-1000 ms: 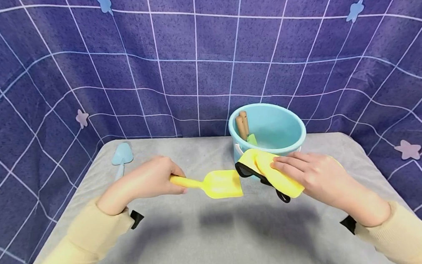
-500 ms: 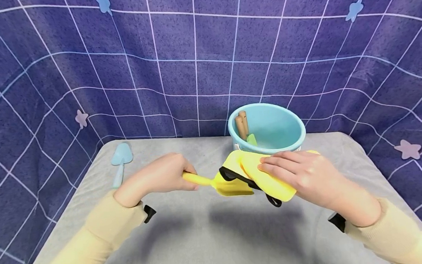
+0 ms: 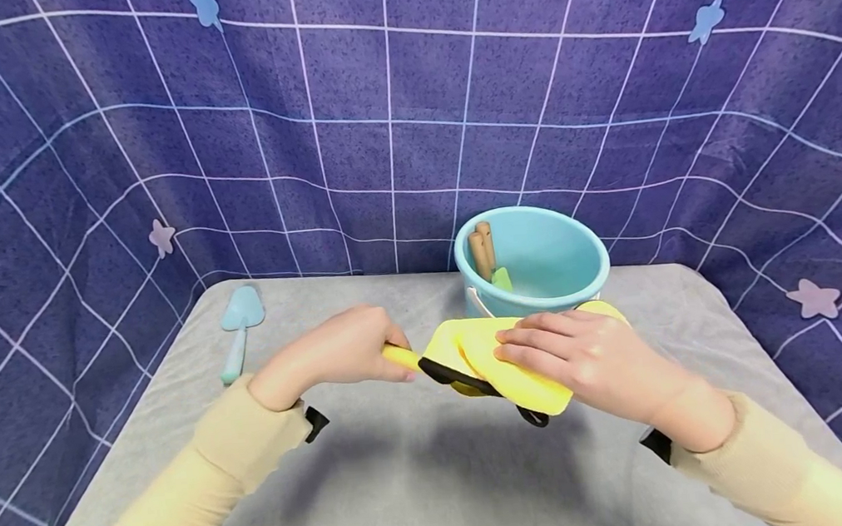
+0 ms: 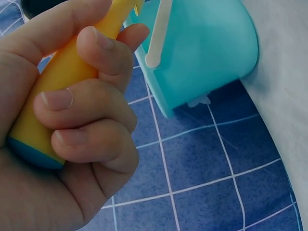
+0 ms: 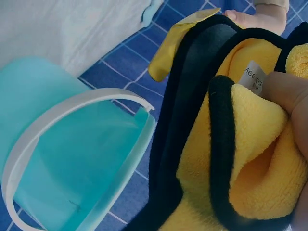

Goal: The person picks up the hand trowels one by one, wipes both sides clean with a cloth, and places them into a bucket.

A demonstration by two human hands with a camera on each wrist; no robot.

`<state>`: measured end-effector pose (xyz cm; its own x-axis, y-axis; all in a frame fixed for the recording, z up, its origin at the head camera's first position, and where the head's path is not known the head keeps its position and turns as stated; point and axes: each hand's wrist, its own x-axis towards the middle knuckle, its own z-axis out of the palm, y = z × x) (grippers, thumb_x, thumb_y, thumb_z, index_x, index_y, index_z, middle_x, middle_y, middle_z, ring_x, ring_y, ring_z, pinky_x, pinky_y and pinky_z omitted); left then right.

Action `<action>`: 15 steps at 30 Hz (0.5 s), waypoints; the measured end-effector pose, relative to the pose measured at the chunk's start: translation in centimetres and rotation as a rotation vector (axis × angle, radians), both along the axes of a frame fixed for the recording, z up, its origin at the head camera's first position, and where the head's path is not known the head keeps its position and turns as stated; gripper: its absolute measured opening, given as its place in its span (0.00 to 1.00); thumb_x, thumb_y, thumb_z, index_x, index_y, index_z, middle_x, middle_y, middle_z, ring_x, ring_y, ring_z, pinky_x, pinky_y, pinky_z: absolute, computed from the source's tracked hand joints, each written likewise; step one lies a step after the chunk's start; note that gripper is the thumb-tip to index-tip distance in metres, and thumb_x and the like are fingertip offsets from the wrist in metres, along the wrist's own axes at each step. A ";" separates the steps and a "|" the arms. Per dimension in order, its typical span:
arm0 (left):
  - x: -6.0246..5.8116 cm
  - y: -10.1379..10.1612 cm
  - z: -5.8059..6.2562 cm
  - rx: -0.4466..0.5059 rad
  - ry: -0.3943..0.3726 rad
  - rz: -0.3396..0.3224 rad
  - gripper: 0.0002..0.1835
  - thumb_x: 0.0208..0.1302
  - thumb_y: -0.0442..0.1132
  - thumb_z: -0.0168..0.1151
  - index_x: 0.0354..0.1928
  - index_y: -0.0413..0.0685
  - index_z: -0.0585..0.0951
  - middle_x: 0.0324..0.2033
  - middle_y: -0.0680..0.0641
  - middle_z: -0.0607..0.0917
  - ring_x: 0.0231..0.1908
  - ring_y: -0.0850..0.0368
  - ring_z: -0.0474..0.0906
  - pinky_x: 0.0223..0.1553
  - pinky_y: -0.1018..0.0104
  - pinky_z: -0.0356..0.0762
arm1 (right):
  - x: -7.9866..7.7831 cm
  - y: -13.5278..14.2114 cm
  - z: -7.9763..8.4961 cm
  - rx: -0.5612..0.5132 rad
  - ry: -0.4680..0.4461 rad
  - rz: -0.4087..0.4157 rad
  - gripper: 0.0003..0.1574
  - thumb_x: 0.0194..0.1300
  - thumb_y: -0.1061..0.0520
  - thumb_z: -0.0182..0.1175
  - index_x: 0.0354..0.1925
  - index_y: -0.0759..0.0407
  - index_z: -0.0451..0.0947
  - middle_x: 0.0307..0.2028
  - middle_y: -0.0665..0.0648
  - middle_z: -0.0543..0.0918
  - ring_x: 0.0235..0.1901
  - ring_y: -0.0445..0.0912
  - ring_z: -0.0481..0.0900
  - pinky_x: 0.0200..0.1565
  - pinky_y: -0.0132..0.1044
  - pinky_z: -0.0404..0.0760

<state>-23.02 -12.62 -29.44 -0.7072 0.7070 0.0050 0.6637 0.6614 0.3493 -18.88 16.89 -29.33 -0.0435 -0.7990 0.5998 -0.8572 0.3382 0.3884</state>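
Note:
My left hand point(image 3: 356, 344) grips the handle of a yellow toy shovel point(image 3: 402, 356) above the grey surface. Its fingers curl round that handle point(image 4: 62, 77) in the left wrist view, leaving the blue end cap showing. A folded yellow cloth point(image 3: 473, 346) with black edging is held in my right hand point(image 3: 590, 357), thumb pressed into the folds. From the head the cloth hides most of the shovel's blade. The right wrist view shows part of the yellow blade point(image 5: 168, 53) sticking out past the black edging.
Behind the cloth stands a light blue bucket point(image 3: 537, 296) with a white handle, two wooden-handled tools point(image 3: 482, 251) inside it. A small light blue spade point(image 3: 242, 308) lies at the back left of the grey cover point(image 3: 382, 500). A blue gridded curtain point(image 3: 352, 160) surrounds it.
My left hand has moved right with the shovel, while the right hand has brought the cloth left and slightly down. The cloth now overlaps the blade, which was in plain sight before.

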 end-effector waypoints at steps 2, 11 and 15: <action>0.0 0.2 0.0 0.000 0.011 -0.015 0.05 0.48 0.46 0.70 0.21 0.60 0.83 0.13 0.64 0.71 0.16 0.69 0.63 0.21 0.73 0.64 | -0.1 0.0 -0.3 0.027 -0.006 -0.011 0.23 0.73 0.64 0.38 0.48 0.59 0.80 0.44 0.51 0.84 0.44 0.46 0.81 0.43 0.39 0.79; 0.6 1.0 0.4 0.027 0.069 -0.054 0.08 0.44 0.43 0.68 0.16 0.62 0.79 0.10 0.66 0.64 0.15 0.70 0.58 0.19 0.75 0.59 | -0.6 -0.2 -1.7 0.133 -0.026 -0.035 0.24 0.73 0.64 0.35 0.48 0.56 0.79 0.46 0.48 0.83 0.46 0.45 0.80 0.45 0.37 0.77; 0.8 1.2 0.5 0.024 0.086 -0.071 0.09 0.45 0.42 0.69 0.15 0.61 0.79 0.10 0.66 0.64 0.15 0.70 0.58 0.18 0.75 0.58 | -0.8 -0.2 -2.2 0.160 -0.031 -0.025 0.20 0.65 0.65 0.44 0.49 0.56 0.79 0.47 0.49 0.83 0.47 0.45 0.80 0.46 0.37 0.76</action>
<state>-22.25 -11.42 -28.98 -0.6512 0.7545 0.0811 0.7371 0.6035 0.3040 -19.70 16.65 -31.55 -0.0810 -0.8824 0.4634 -0.8616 0.2957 0.4125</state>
